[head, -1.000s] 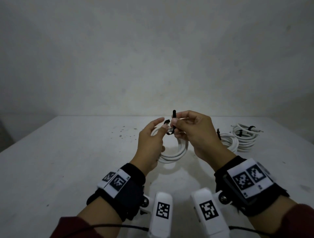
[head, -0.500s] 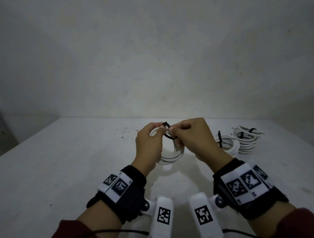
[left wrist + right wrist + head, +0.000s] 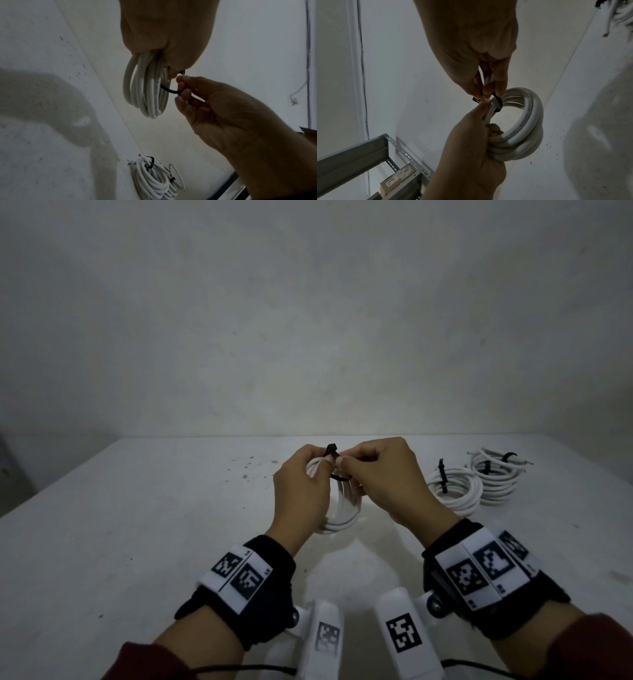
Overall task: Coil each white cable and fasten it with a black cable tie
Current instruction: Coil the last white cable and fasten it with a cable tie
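Observation:
A coiled white cable (image 3: 344, 513) hangs upright above the white table (image 3: 137, 525), gripped at its top by my left hand (image 3: 301, 487). A black cable tie (image 3: 334, 457) loops round the coil's strands near the top. My right hand (image 3: 376, 474) pinches the tie's strap between thumb and fingers, right beside the left fingertips. In the left wrist view the tie (image 3: 169, 90) runs from the coil (image 3: 147, 86) into the right fingers. In the right wrist view the tie (image 3: 498, 102) wraps the coil (image 3: 522, 128).
Two tied white coils lie on the table to the right: the nearer coil (image 3: 452, 487) and the farther coil (image 3: 496, 474), each with black ties. A grey metal shelf frame (image 3: 359, 155) stands off to the left. A bare wall rises behind the table.
The tie's strap, which stood upright in my right fingers, has been bent over into a loop round the coil. Both hands have drawn close together at the coil's top.

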